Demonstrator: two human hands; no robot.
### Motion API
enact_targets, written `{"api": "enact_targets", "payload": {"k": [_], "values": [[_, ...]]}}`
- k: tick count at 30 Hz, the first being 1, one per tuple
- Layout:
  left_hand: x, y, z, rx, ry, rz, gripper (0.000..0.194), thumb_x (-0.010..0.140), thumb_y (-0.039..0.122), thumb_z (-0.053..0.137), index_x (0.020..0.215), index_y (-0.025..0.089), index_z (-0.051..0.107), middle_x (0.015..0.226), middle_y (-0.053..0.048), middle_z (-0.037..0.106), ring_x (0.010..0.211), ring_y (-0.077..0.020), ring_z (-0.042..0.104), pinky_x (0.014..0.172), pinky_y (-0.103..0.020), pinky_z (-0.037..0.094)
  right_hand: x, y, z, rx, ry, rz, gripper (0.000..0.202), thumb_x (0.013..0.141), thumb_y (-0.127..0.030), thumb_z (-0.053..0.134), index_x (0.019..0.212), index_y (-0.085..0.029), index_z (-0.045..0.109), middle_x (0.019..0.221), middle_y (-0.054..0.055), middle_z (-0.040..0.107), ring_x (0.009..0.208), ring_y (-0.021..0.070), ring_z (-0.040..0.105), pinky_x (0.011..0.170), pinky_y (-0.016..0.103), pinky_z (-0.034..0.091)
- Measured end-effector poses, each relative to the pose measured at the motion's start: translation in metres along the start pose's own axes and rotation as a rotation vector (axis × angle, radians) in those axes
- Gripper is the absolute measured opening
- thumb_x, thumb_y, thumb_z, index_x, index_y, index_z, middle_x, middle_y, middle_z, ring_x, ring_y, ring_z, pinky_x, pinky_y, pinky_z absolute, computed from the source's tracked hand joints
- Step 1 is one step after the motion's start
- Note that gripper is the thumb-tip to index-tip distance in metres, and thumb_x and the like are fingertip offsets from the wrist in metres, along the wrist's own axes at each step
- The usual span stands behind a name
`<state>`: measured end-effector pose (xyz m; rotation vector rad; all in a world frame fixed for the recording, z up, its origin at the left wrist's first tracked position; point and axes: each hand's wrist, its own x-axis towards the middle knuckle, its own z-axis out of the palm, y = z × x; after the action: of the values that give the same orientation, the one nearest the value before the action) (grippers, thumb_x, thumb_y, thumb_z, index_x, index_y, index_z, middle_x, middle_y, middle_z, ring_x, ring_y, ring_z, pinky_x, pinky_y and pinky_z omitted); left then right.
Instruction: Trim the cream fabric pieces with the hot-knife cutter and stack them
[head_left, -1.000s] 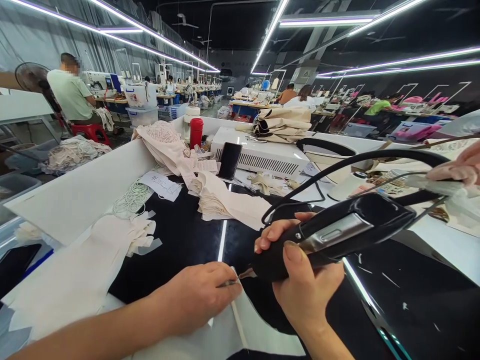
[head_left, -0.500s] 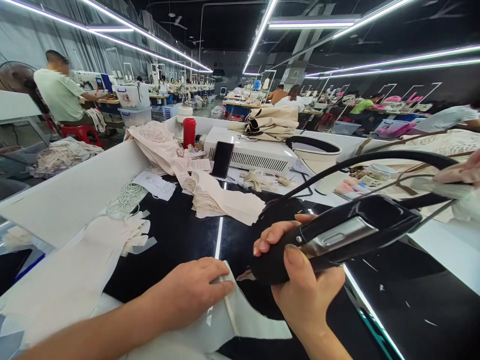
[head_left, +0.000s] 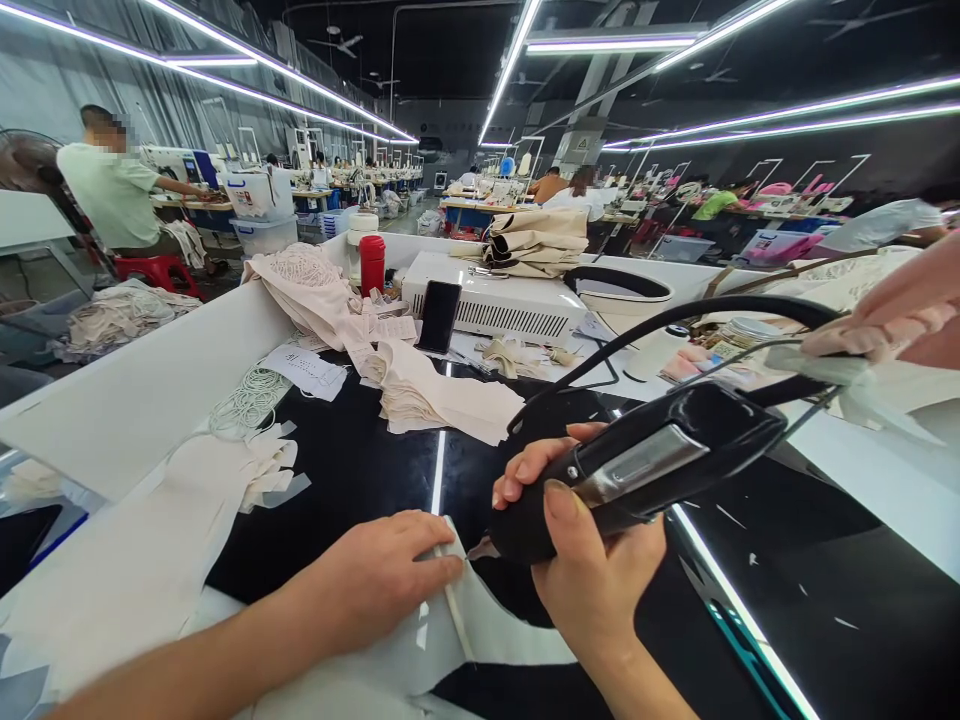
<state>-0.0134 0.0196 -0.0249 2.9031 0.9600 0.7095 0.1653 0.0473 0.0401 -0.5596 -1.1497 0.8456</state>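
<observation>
A curved piece of pale fabric (head_left: 495, 628) lies on the glossy black table top, a narrow cream strip along its edge. My left hand (head_left: 390, 570) presses down on it, thumb and fingers closed at the fabric's upper corner. Wrapped around a black corded iron (head_left: 637, 470) with a silver panel is my right hand (head_left: 592, 560), thumb on the near side. The iron is tilted, its nose low beside the fabric and close to my left fingertips. Its underside is mostly hidden.
Another person's hand (head_left: 892, 320) is near the iron's cord at right. Stacked fabric pieces (head_left: 442, 395), a phone (head_left: 440, 315), a red bottle (head_left: 371, 264) and a white vented box (head_left: 495, 300) stand behind. Left are looped cords (head_left: 251, 400) and fabric (head_left: 142, 530). People sew beyond.
The view has shifted slightly. The iron and my right hand have moved a little left and nearer my left hand. The other person's hand has come further into view.
</observation>
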Motion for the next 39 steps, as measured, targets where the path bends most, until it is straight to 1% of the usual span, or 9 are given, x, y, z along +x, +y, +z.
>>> {"api": "enact_targets", "payload": {"k": [4,7,9,12,16,19,28,35,39], "values": [[-0.001,-0.003,0.0,-0.006,0.002,0.023,0.02,0.102,0.01,0.05,0.117,0.016,0.062,0.124,-0.011,0.066,0.116,-0.0236,0.066,0.094,-0.035,0.061,0.0,-0.003,-0.001,-0.008,0.015,0.004,0.03,0.087,-0.032,0.077,0.11,-0.027,0.058,0.077,-0.003,0.065,0.06,0.0149,0.062,0.052,0.029,0.056],[0.0,-0.003,-0.002,-0.009,0.051,0.054,0.021,0.102,0.008,0.047,0.116,0.015,0.062,0.121,-0.011,0.067,0.117,-0.0228,0.065,0.104,-0.04,0.056,0.001,-0.009,-0.004,-0.003,0.028,-0.012,0.033,0.085,-0.032,0.079,0.111,-0.027,0.059,0.076,-0.004,0.065,0.06,0.0153,0.062,0.052,0.03,0.056],[0.005,0.0,-0.005,-0.03,0.079,0.057,0.021,0.102,0.007,0.047,0.115,0.013,0.062,0.116,-0.011,0.068,0.114,-0.0212,0.065,0.105,-0.04,0.054,0.002,-0.013,-0.007,-0.005,0.036,-0.028,0.035,0.084,-0.032,0.08,0.111,-0.026,0.06,0.075,-0.004,0.065,0.059,0.0157,0.061,0.052,0.03,0.055],[0.014,0.007,-0.009,-0.07,0.07,0.057,0.016,0.104,0.012,0.049,0.11,0.013,0.064,0.103,-0.009,0.068,0.097,-0.0181,0.066,0.092,-0.031,0.059,0.001,-0.016,-0.01,-0.009,0.046,-0.031,0.035,0.083,-0.034,0.081,0.11,-0.026,0.06,0.074,-0.004,0.065,0.059,0.0162,0.061,0.05,0.03,0.055],[0.019,0.015,-0.01,-0.072,0.007,0.068,0.015,0.103,0.014,0.051,0.098,0.014,0.065,0.091,-0.006,0.066,0.083,-0.0168,0.065,0.08,-0.027,0.059,-0.003,-0.014,-0.011,-0.017,0.045,-0.014,0.036,0.084,-0.034,0.08,0.111,-0.027,0.059,0.075,-0.004,0.065,0.058,0.0161,0.062,0.052,0.031,0.055],[0.015,0.016,-0.009,-0.063,-0.026,0.056,0.016,0.103,0.012,0.05,0.099,0.015,0.065,0.093,-0.006,0.066,0.087,-0.0163,0.065,0.08,-0.025,0.058,-0.005,-0.013,-0.009,-0.019,0.037,-0.009,0.035,0.085,-0.035,0.079,0.111,-0.027,0.057,0.075,-0.004,0.065,0.057,0.0153,0.062,0.052,0.03,0.055],[0.005,0.017,-0.007,-0.05,0.011,0.04,0.018,0.102,0.011,0.05,0.111,0.017,0.065,0.103,-0.006,0.067,0.092,-0.0177,0.065,0.079,-0.027,0.058,-0.009,-0.011,-0.005,0.001,0.022,-0.001,0.034,0.085,-0.033,0.079,0.111,-0.027,0.058,0.078,-0.004,0.066,0.057,0.013,0.062,0.051,0.028,0.055],[0.004,0.02,-0.008,0.016,0.013,0.074,0.018,0.1,0.01,0.054,0.114,0.016,0.064,0.105,-0.008,0.066,0.097,-0.0201,0.064,0.086,-0.031,0.059,-0.01,-0.011,-0.003,-0.047,0.015,-0.009,0.027,0.088,-0.025,0.073,0.109,-0.026,0.056,0.078,-0.004,0.065,0.057,0.0135,0.062,0.052,0.028,0.056],[0.003,0.02,-0.009,0.043,-0.001,0.09,0.02,0.1,0.01,0.055,0.117,0.017,0.064,0.105,-0.008,0.065,0.097,-0.0197,0.064,0.088,-0.032,0.058,-0.009,-0.016,-0.006,-0.051,0.027,-0.012,0.029,0.087,-0.028,0.074,0.11,-0.026,0.056,0.076,-0.004,0.064,0.056,0.0138,0.062,0.051,0.029,0.056]]}}
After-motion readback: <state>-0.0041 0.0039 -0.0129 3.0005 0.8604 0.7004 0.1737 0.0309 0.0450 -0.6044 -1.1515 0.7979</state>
